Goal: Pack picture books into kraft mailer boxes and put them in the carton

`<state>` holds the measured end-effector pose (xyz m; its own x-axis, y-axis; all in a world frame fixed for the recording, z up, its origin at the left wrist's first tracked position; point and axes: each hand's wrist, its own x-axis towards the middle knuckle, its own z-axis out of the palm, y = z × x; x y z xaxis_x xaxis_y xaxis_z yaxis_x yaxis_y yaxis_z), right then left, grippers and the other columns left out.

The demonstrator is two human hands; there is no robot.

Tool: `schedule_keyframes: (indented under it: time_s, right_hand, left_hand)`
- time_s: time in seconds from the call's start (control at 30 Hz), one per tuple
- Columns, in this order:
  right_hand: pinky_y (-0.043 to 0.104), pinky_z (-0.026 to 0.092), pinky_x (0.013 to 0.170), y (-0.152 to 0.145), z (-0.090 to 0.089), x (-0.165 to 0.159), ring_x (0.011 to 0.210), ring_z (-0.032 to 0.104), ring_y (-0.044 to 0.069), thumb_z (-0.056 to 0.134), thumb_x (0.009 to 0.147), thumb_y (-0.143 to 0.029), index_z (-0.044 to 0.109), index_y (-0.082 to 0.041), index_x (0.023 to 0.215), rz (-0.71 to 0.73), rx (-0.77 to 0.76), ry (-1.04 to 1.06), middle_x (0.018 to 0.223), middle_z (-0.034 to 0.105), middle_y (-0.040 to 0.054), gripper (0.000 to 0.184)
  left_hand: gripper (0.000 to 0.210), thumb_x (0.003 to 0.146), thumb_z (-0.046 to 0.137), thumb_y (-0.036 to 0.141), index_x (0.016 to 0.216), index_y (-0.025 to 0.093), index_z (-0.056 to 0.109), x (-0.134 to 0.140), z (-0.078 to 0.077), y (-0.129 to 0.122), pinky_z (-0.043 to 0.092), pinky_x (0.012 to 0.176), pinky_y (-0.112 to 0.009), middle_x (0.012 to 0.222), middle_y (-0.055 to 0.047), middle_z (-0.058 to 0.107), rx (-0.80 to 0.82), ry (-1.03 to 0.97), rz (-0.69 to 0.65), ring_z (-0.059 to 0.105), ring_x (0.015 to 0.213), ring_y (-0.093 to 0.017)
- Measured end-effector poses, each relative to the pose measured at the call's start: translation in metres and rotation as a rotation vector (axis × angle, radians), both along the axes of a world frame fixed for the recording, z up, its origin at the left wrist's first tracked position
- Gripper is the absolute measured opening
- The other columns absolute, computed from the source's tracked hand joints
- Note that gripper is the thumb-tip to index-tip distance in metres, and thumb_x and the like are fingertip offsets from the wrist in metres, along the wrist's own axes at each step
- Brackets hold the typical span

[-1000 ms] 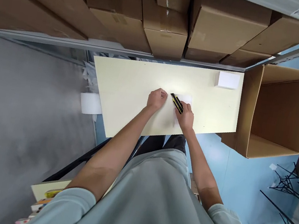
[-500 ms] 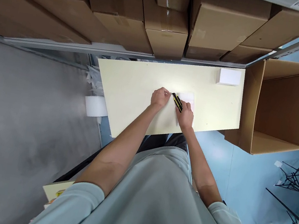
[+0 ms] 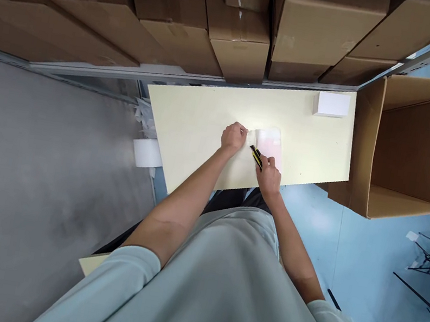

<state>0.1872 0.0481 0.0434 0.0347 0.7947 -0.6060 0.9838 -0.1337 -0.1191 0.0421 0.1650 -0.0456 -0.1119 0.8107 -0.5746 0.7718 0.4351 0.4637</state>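
Note:
A black and yellow utility knife (image 3: pixel 257 159) is gripped in my right hand (image 3: pixel 269 175), its tip pointing up and to the left. Just left of it, my left hand (image 3: pixel 234 136) is closed in a pinch on the edge of a thin, whitish wrapping (image 3: pixel 251 137). This wrapping runs to a flat white and pale pink packet (image 3: pixel 271 143) lying on the cream tabletop (image 3: pixel 200 125). The knife's tip is close to the packet's left side; whether it touches the wrapping I cannot tell.
A small white box (image 3: pixel 331 104) sits at the table's far right corner. Beyond the right edge stands a large open cardboard box (image 3: pixel 376 149). Shelved cartons (image 3: pixel 238 58) line the back. A white roll (image 3: pixel 147 153) is by the left edge.
My right hand has drawn the knife down and slightly right, away from my left fingers. More of the pinkish packet shows. My left hand keeps its pinch; the whole view has shifted slightly.

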Motion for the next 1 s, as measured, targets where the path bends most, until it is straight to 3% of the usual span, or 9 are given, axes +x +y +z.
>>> schedule_keyframes:
  time_s: [0.4, 0.7, 0.8, 0.87, 1.0]
  right_hand:
    - [0.027, 0.058, 0.079, -0.084, 0.007, 0.028, 0.105, 0.078, 0.022, 0.050, 0.116, -0.030, 0.051, -0.026, 0.163, 0.029, -0.134, 0.020, 0.144, 0.063, 0.0139, 0.047]
    - [0.033, 0.062, 0.085, -0.094, 0.037, 0.053, 0.108, 0.079, 0.026, 0.059, 0.111, -0.027, 0.062, -0.028, 0.152, 0.122, -0.291, 0.145, 0.141, 0.067, 0.0124, 0.041]
    - [0.034, 0.062, 0.084, -0.079, 0.054, 0.067, 0.106, 0.080, 0.026, 0.061, 0.110, -0.029, 0.062, -0.028, 0.152, 0.075, -0.198, 0.209, 0.141, 0.069, 0.0111, 0.042]
    - [0.033, 0.062, 0.085, -0.057, 0.066, 0.082, 0.106, 0.080, 0.026, 0.065, 0.107, -0.029, 0.064, -0.028, 0.150, 0.032, -0.106, 0.265, 0.138, 0.071, 0.0092, 0.043]
    - [0.036, 0.062, 0.085, 0.013, 0.092, 0.123, 0.104, 0.080, 0.028, 0.072, 0.099, -0.028, 0.067, -0.027, 0.139, -0.018, 0.111, 0.356, 0.131, 0.075, 0.0072, 0.040]
  left_hand:
    - [0.018, 0.108, 0.058, 0.033, 0.110, 0.023, 0.073, 0.002, -0.006, -0.003, 0.052, 0.103, -0.039, 0.118, -0.009, 0.081, 0.032, -0.014, 0.023, 0.072, 0.115, -0.028]
    - [0.016, 0.106, 0.059, 0.029, 0.109, 0.024, 0.073, 0.008, -0.001, -0.002, 0.054, 0.104, -0.040, 0.120, -0.010, 0.081, 0.034, 0.000, 0.073, 0.074, 0.113, -0.027]
    - [0.016, 0.102, 0.059, 0.024, 0.108, 0.023, 0.074, 0.011, 0.014, -0.002, 0.054, 0.104, -0.036, 0.120, -0.010, 0.081, -0.003, -0.019, 0.105, 0.074, 0.113, -0.025]
    - [0.020, 0.101, 0.056, 0.020, 0.110, 0.022, 0.074, 0.014, 0.033, -0.003, 0.054, 0.104, -0.034, 0.119, -0.009, 0.082, -0.014, -0.061, 0.135, 0.075, 0.111, -0.022]
    - [0.026, 0.104, 0.051, 0.022, 0.118, 0.022, 0.072, 0.030, 0.095, 0.001, 0.058, 0.100, -0.033, 0.119, -0.007, 0.082, 0.190, -0.130, 0.204, 0.076, 0.101, -0.020]
